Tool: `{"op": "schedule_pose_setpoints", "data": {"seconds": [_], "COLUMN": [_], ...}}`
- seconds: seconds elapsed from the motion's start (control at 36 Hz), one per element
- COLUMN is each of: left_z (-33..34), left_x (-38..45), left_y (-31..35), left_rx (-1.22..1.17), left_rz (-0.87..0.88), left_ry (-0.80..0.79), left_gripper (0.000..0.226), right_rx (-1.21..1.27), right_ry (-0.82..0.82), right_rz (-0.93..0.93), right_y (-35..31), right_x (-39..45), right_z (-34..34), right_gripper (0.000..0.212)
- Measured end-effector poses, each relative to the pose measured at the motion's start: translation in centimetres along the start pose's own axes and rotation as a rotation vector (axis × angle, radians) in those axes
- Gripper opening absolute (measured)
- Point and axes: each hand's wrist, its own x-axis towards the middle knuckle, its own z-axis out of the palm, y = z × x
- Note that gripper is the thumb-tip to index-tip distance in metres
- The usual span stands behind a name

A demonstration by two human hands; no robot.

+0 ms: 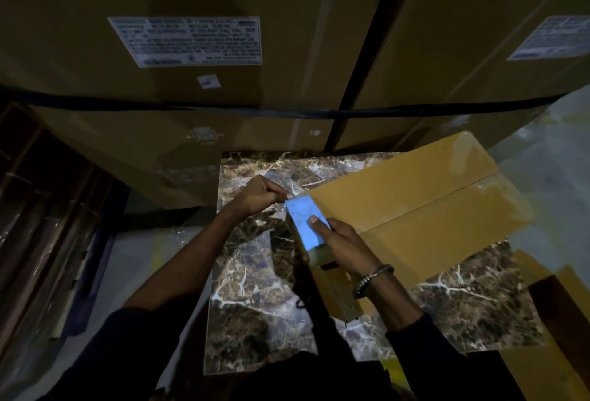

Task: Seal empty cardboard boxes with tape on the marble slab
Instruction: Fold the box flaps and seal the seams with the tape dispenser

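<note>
Our right hand (343, 245) grips the blue tape dispenser (306, 221) at the cardboard box's (424, 205) near-left corner on the marble slab (252, 288), while our left hand (260, 194) pinches the tape end, which we should pull taut before pressing down.

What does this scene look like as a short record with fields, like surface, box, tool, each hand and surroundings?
surface: marble slab, dark with pale veins
box: cardboard box lying on the slab, flaps closed, glossy tape along the centre seam
tool: blue tape dispenser at the box's near-left corner
left hand: fingers curled, pinching at the dispenser's far end
right hand: grips the dispenser, thumb on top
surroundings: large labelled cartons behind the slab
</note>
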Motion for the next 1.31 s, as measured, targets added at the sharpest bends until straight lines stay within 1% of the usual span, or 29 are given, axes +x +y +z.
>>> {"op": "schedule_pose_setpoints", "data": {"seconds": [0.03, 0.06, 0.08, 0.11, 0.14, 0.22, 0.31, 0.33, 0.39, 0.42, 0.56, 0.58, 0.61, 0.67, 0.69, 0.75, 0.81, 0.83, 0.86, 0.94, 0.97, 1.0, 1.08, 1.11, 1.17, 1.19, 1.22, 1.28, 1.31], "left_z": [0.2, 0.5, 1.0, 1.4, 1.9, 2.6, 2.6, 2.6, 2.7, 2.9, 3.4, 3.5, 3.5, 3.8, 3.8, 3.9, 3.8, 3.7, 3.7, 3.8, 3.8, 3.8, 3.9, 4.0, 4.4, 4.6, 4.7, 4.8, 5.0], "left_x": [-0.4, -0.6, -0.9, -1.0, -1.2, -1.3, -1.4, -1.4, -1.1, -1.0, -0.4, -0.6, -0.7, -0.8, -0.8, -0.6, -0.4, -0.4, -0.4, -0.8, -0.9, -0.9, -0.8, -0.7, -0.7, -0.8, -0.9, -1.2, -1.5], "left_y": [0.3, 0.5, 0.7, 0.8, 0.8, 0.6, 1.1, 1.3, 1.3, 1.2, 0.4, 0.4, 0.4, 0.3, 0.3, 0.7, 0.5, 0.5, 0.4, 0.8, 0.9, 1.0, 0.6, 0.4, 0.0, 0.0, 0.1, 0.4, 0.8], "left_rx": [0.005, 0.015, 0.008, 0.003, -0.010, -0.055, -0.078, -0.082, -0.090, -0.072, 0.022, 0.031, 0.042, 0.046, 0.052, 0.095, 0.167, 0.199, 0.211, 0.220, 0.221, 0.226, 0.218, 0.208, 0.224, 0.246, 0.268, 0.316, 0.327], "left_rz": [0.013, 0.025, 0.040, 0.045, 0.043, 0.024, -0.002, -0.021, -0.037, -0.033, -0.004, 0.004, 0.001, 0.015, 0.033, 0.066, 0.132, 0.150, 0.163, 0.195, 0.203, 0.211, 0.217, 0.214, 0.218, 0.222, 0.221, 0.223, 0.222], "left_ry": [-0.012, -0.034, -0.054, -0.063, -0.063, -0.049, -0.080, -0.089, -0.088, -0.084, -0.107, -0.104, -0.096, -0.070, -0.060, -0.061, -0.059, -0.048, -0.036, 0.023, 0.041, 0.055, 0.051, 0.041, 0.044, 0.057, 0.073, 0.099, 0.100], "left_gripper": [0.036, 0.023, 0.012, 0.007, 0.008, 0.008, 0.008, 0.013, 0.028, 0.030, 0.006, 0.007, 0.017, 0.053, 0.057, 0.044, 0.027, 0.020, 0.019, 0.048, 0.052, 0.053, 0.053, 0.057, 0.070, 0.073, 0.074, 0.072, 0.072], "right_rx": [-0.039, -0.064, -0.079, -0.072, -0.052, -0.008, 0.005, 0.010, 0.002, 0.001, -0.011, -0.015, -0.029, -0.045, -0.047, -0.072, -0.116, -0.149, -0.174, -0.191, -0.179, -0.161, -0.138, -0.145, -0.157, -0.161, -0.165, -0.178, -0.186], "right_ry": [-0.007, -0.009, -0.002, 0.008, 0.016, 0.008, -0.011, -0.008, -0.010, -0.010, -0.014, -0.016, -0.013, -0.010, -0.011, -0.010, -0.017, -0.017, -0.023, -0.023, -0.024, -0.017, 0.000, -0.007, 0.018, 0.024, 0.023, 0.022, 0.022], "right_rz": [0.025, 0.043, 0.058, 0.078, 0.095, 0.137, 0.160, 0.167, 0.171, 0.167, 0.161, 0.151, 0.153, 0.139, 0.125, 0.109, 0.085, 0.080, 0.073, 0.092, 0.094, 0.102, 0.134, 0.140, 0.150, 0.146, 0.142, 0.154, 0.153], "right_y": [0.1, 0.5, 0.8, 1.1, 1.2, 1.4, 1.1, 1.0, 1.2, 1.1, 1.0, 1.0, 0.9, 1.0, 0.9, 0.8, 0.6, 0.4, 0.3, 0.7, 1.2, 2.0, 3.6, 3.9, 3.9, 3.9, 3.7, 3.5, 3.5], "right_x": [-0.2, -0.4, -0.7, -0.9, -1.0, -0.7, -0.5, -0.4, -0.2, -0.2, -0.2, -0.2, -0.2, -0.2, -0.3, -0.3, -0.3, -0.4, -0.6, -1.6, -2.1, -2.6, -4.3, -4.6, -4.8, -4.6, -4.5, -4.2, -4.1], "right_z": [-0.2, -0.3, -0.5, -0.7, -0.9, -1.4, -1.7, -1.7, -1.9, -1.9, -2.2, -2.3, -2.3, -2.3, -2.3, -2.3, -2.4, -2.4, -2.5, -3.1, -3.4, -3.8, -4.5, -4.5, -4.3, -4.2, -4.2, -4.3, -4.4], "right_gripper": [0.038, 0.033, 0.032, 0.033, 0.035, 0.051, 0.043, 0.042, 0.030, 0.026, 0.028, 0.030, 0.034, 0.047, 0.049, 0.049, 0.057, 0.058, 0.057, 0.051, 0.050, 0.051, 0.042, 0.046, 0.067, 0.072, 0.070, 0.055, 0.051]}}
